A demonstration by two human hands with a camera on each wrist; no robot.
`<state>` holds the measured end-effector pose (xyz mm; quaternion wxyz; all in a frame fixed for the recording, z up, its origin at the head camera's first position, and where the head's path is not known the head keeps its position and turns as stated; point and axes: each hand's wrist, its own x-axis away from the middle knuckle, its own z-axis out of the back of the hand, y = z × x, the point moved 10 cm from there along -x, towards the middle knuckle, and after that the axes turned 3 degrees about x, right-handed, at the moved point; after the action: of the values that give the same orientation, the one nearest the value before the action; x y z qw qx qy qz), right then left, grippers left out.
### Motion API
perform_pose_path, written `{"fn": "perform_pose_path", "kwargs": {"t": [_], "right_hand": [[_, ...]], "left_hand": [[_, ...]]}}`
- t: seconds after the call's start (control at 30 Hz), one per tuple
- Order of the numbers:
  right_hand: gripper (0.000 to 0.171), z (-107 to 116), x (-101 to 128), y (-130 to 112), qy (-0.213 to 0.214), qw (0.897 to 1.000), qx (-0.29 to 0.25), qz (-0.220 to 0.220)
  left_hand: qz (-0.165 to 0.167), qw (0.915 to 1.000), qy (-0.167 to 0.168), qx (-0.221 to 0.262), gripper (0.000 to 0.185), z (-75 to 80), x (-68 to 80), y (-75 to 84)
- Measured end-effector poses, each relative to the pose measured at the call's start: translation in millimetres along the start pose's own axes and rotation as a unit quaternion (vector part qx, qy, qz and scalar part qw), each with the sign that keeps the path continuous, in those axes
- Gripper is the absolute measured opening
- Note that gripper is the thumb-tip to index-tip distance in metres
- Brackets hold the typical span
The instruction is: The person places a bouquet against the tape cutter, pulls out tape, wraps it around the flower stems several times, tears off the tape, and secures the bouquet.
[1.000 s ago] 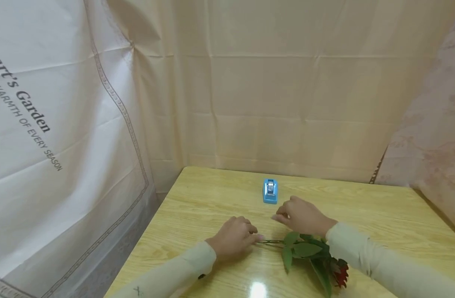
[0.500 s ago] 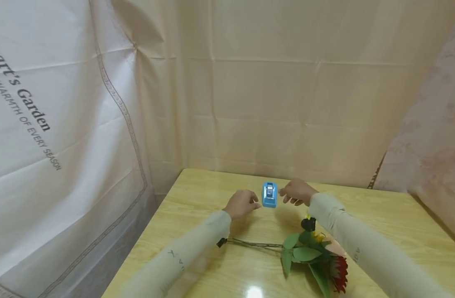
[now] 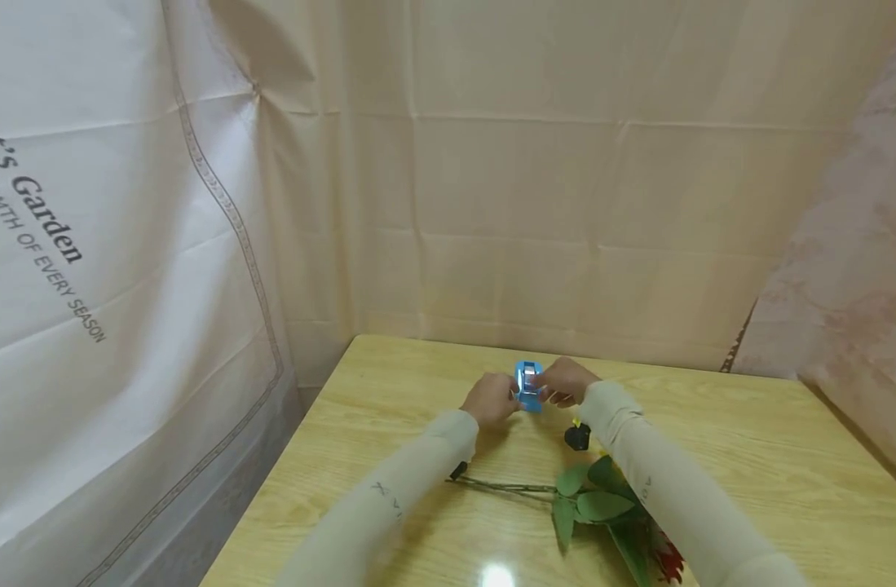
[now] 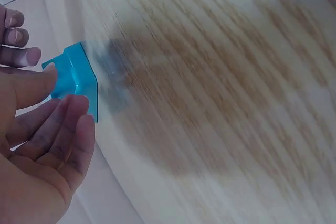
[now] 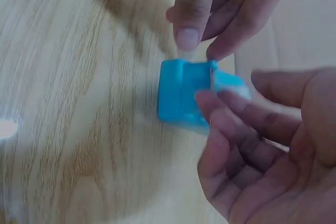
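A blue tape dispenser (image 3: 531,403) stands on the table between both hands. My left hand (image 3: 490,399) is at its left side; in the left wrist view the thumb and bent fingers (image 4: 79,145) overlap the dispenser (image 4: 80,69). From the right, my right hand (image 3: 567,381) reaches over it. In the right wrist view the right hand's fingers (image 5: 220,129) are loosely bent right at the dispenser (image 5: 170,90), with the thumb apart from them. The left thumb and fingertips are close at its opposite edge there.
An artificial flower with a long stem (image 3: 502,487), green leaves (image 3: 602,503) and a red bloom (image 3: 669,558) lies nearer on the wooden table (image 3: 389,456). A small black object (image 3: 576,436) with a yellow tip lies beside the right sleeve. Curtains hang behind the table.
My left hand has left the flower stem and moved forward to the dispenser's left side. My right hand has moved forward and left to the dispenser. The flower stays on the table.
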<state>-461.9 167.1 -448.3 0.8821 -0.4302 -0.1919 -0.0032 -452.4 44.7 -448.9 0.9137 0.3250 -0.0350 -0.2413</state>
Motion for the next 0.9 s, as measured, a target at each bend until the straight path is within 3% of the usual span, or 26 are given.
{"fn": "perform_pose_path", "kwargs": {"t": [0.27,0.47,0.7,0.9], "right_hand": [[0.029,-5,-7,9,0.011,0.999,-0.034,-0.008],[0.025,-10,-3,8,0.025,0.998,-0.048,-0.023],[0.019,-7,-7,16,0.044,0.996,-0.072,-0.040],[0.026,-5,-10,14,0.055,0.995,-0.073,-0.031]], "left_hand": [[0.015,0.9998,0.003,0.015,0.025,-4.8,-4.9,-2.6],[-0.005,0.9995,0.031,0.005,0.009,-3.6,-9.6,0.2],[0.001,0.9983,0.056,-0.015,0.012,-2.1,-14.6,-1.9],[0.002,0.9965,0.073,-0.041,0.016,0.3,-17.0,-0.3]]}}
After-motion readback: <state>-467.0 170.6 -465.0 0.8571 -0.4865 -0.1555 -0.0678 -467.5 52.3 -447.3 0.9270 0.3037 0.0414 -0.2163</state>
